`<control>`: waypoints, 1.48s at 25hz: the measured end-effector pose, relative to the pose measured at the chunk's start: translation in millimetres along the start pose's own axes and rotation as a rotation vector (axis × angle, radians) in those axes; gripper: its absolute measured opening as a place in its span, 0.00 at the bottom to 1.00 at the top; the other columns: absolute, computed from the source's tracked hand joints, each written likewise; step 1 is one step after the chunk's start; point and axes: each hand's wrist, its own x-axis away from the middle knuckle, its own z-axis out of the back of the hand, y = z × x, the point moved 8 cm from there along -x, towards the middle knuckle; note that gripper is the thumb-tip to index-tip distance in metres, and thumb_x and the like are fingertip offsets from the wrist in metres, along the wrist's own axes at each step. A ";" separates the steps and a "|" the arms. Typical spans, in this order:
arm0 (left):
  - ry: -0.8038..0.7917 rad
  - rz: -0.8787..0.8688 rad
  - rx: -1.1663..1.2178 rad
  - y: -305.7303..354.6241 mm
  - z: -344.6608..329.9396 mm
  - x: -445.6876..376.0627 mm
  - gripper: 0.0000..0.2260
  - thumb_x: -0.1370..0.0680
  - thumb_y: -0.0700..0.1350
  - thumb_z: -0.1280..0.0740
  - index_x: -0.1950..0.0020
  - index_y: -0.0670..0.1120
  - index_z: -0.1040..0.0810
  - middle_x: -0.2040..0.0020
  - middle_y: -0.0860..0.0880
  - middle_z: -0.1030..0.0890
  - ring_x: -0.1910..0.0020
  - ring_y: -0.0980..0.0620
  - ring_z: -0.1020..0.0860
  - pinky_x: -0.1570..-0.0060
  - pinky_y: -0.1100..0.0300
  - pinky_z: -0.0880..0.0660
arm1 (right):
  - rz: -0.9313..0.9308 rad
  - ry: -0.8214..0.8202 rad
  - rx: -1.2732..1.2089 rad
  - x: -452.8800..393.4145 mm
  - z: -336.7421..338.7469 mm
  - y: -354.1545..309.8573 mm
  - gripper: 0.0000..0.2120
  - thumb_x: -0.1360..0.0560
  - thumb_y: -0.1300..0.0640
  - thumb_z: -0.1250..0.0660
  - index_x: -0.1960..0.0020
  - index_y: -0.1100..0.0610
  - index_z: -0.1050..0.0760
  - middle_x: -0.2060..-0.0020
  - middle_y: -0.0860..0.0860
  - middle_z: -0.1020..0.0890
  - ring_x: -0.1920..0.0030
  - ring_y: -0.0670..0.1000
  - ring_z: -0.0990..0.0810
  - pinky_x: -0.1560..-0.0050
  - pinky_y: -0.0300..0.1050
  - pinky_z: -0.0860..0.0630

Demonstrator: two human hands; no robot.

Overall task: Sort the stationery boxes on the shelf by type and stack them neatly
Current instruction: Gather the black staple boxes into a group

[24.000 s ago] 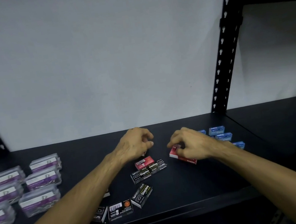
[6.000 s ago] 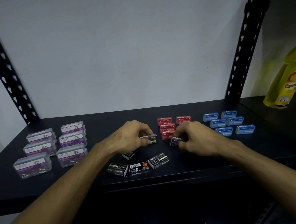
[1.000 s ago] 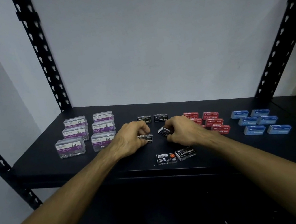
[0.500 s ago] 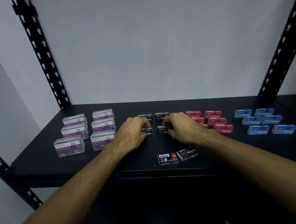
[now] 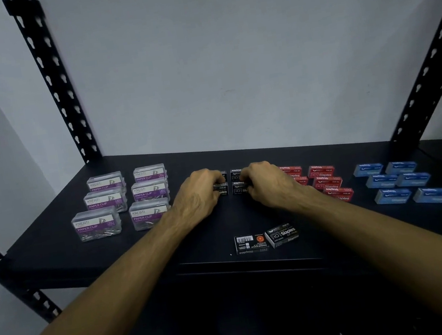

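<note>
1. Black steel shelf (image 5: 55, 258), with perforated uprights at the back corners, is seen from above and bears all the stock listed.
2. Clear paper clip boxes (image 5: 148, 191), purple-labelled, six in number, are set in two columns at 9 o'clock of the hands.
3. Black staple boxes (image 5: 238, 186), four, are grouped in a two-by-two block at the shelf's centre; they are partly hidden by the fingers.
4. Left hand (image 5: 199, 196) is laid knuckles-up with fingers curled onto the left pair of the block; whether a box is gripped or merely touched cannot be told.
5. Right hand (image 5: 267, 185) is placed likewise on the right pair, fingers curled; its grasp cannot be told either.
6. Loose black boxes (image 5: 266, 240), two, lie touching at 6 o'clock of the hands, near the front edge.
7. Red staple boxes (image 5: 326, 180) are ranged at 3 o'clock of the right hand.
8. Blue boxes (image 5: 399, 180), six, are ranged in two columns farther toward 3 o'clock.
</note>
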 end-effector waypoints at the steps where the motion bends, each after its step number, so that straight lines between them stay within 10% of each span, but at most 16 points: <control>1: 0.003 -0.001 -0.003 -0.3 -0.7 -0.7 0.13 0.25 0.38 0.30 0.42 0.49 0.19 0.45 0.48 0.18 0.46 0.48 0.20 0.46 0.51 0.22 | 0.002 0.003 -0.004 -0.3 0.0 0.0 0.07 0.26 0.66 0.37 0.52 0.59 0.22 0.55 0.55 0.19 0.56 0.56 0.20 0.57 0.49 0.23; 17: 0.023 -0.188 0.060 35.7 35.2 33.7 0.10 0.23 0.51 0.31 0.44 0.51 0.19 0.51 0.52 0.20 0.51 0.53 0.22 0.49 0.52 0.24 | 0.071 0.195 -0.039 40.9 32.6 0.1 0.11 0.24 0.58 0.35 0.42 0.55 0.20 0.50 0.52 0.23 0.50 0.53 0.22 0.58 0.42 0.35; 30: -0.357 -0.277 0.194 64.6 -2.3 81.5 0.19 0.35 0.64 0.25 0.47 0.59 0.21 0.56 0.57 0.20 0.58 0.60 0.22 0.57 0.60 0.23 | 0.114 -0.095 -0.117 103.7 13.1 15.8 0.17 0.24 0.62 0.37 0.37 0.54 0.21 0.44 0.49 0.22 0.49 0.45 0.24 0.48 0.37 0.30; 37: -0.375 -0.286 0.155 70.0 -4.1 81.8 0.12 0.31 0.56 0.24 0.50 0.56 0.20 0.59 0.55 0.21 0.60 0.58 0.22 0.58 0.56 0.23 | 0.089 -0.178 -0.184 112.5 5.0 26.0 0.16 0.23 0.57 0.34 0.36 0.52 0.21 0.55 0.37 0.27 0.57 0.35 0.27 0.60 0.26 0.37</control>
